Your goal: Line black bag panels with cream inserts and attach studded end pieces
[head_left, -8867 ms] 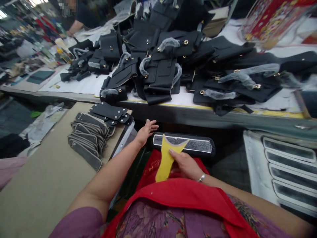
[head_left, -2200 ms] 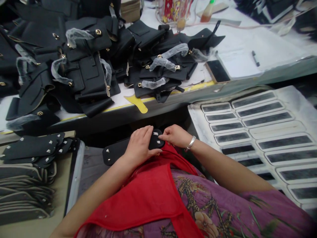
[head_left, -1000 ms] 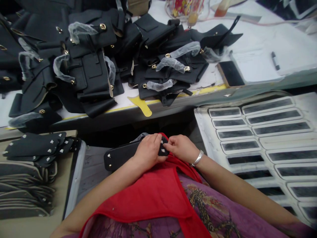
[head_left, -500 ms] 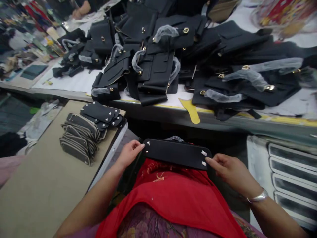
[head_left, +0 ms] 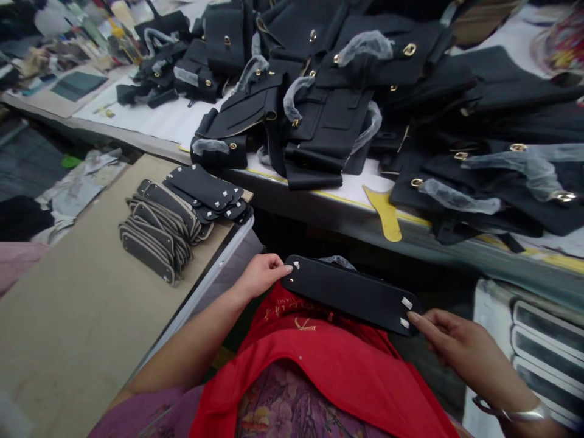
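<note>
A long black panel with rounded ends (head_left: 349,293) is held across my lap, over a red apron (head_left: 337,359). My left hand (head_left: 264,277) pinches its left end, thumb on top, beside a small white tab and a metal stud. At the right end, my right hand (head_left: 449,337) grips the corner next to two white tabs. Clear plastic wrap (head_left: 337,262) shows behind the panel's far edge; what it covers is hidden. To the left, a stack of similar grey-edged panels (head_left: 148,252) lies by black panels with white tabs (head_left: 201,187).
Black bag pieces (head_left: 323,121) with wrapped handles and gold fittings pile up on the long bench ahead. A yellow template (head_left: 385,213) overhangs the bench edge. The brown board (head_left: 68,292) is at left; a sheet with dark strips (head_left: 495,328) lies at right.
The view has shifted, so the bench things sit further right and the board things slightly up. Both hands still hold the black panel, now tilted a little more in the picture.
</note>
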Motion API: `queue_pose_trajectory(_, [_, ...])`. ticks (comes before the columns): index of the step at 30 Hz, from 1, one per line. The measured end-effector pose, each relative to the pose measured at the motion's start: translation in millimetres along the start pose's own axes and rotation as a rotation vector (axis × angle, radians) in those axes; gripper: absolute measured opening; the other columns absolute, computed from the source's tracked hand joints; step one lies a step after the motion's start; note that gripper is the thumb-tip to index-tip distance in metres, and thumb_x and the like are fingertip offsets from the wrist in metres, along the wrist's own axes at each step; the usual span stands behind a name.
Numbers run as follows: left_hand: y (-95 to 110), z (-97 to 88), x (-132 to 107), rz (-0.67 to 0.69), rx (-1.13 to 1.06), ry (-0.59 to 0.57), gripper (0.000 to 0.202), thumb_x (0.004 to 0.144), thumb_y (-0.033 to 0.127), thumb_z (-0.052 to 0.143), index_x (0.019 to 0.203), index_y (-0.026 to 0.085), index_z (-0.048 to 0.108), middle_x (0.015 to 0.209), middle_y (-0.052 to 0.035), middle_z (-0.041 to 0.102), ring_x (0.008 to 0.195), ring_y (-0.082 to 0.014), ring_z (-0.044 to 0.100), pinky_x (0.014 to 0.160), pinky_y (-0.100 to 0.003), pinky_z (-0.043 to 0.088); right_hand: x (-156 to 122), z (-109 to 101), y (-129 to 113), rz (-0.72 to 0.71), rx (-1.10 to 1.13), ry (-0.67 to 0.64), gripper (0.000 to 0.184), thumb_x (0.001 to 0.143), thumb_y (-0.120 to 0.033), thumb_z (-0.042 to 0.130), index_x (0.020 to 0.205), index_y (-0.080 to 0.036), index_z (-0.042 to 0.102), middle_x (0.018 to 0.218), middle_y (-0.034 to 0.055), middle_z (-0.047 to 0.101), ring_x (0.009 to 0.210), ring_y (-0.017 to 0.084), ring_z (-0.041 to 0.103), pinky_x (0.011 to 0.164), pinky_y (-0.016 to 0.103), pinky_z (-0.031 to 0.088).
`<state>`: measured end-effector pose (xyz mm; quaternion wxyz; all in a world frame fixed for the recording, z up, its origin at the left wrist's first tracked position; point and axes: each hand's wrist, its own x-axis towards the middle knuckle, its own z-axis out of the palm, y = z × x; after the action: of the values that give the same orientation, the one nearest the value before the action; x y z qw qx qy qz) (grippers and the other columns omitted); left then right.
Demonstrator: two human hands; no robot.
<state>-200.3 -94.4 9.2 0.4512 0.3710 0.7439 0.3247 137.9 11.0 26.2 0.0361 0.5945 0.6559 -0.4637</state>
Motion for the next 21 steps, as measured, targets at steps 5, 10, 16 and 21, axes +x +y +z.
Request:
queue_pose_trajectory(5, [-3.4,-4.0,5.7,0.02,0.029,-0.007,0.033,0.072,0.045,0.061,0.064,0.013,0.058,0.058,0.0013,0.055,0.053,-0.0089,0.045,0.05,-0.021,0.033,2.7,-0.9,-3.8,0.05,-0.006,-0.021,0.05,0.067,-0.07,0.049,0.058,-0.022,0.05,0.043,-0.0008,0.047,0.038,0.013,0.042,0.039,0.025,0.033])
queue_pose_trajectory(10, [-3.0,-8.4,9.7,0.025,0.061,-0.031,0.034,0.071,0.046,0.061,0.063,0.013,0.059,0.055,0.0027,0.053,0.05,-0.0083,0.044,0.048,-0.021,0.031,4.5,-1.5,-4.7,0.101,-0.039,-0.04,0.054,0.064,-0.074,0.049,0.059,-0.021,0.05,0.044,-0.0017,0.047,0.041,0.012,0.043,0.042,0.025,0.033])
queue_pose_trajectory(16, [-3.5,-10.2,11.4,0.058,0.109,-0.049,0.033,0.072,0.045,0.061,0.06,0.014,0.058,0.053,0.0029,0.052,0.05,-0.008,0.043,0.047,-0.021,0.029,4.8,-2.7,-4.8,0.119,-0.118,-0.043,0.056,0.066,-0.075,0.046,0.056,-0.02,0.05,0.043,-0.0018,0.046,0.041,0.011,0.043,0.044,0.025,0.032])
queue_pose_trajectory(21, [-4.2,-11.6,11.4,0.096,0.167,-0.048,0.029,0.071,0.041,0.062,0.06,0.014,0.057,0.053,0.0036,0.051,0.049,-0.0078,0.043,0.047,-0.021,0.029,4.1,-0.1,-8.8,0.131,-0.115,-0.034,0.055,0.065,-0.074,0.048,0.054,-0.021,0.05,0.043,-0.0009,0.047,0.041,0.012,0.043,0.044,0.025,0.033])
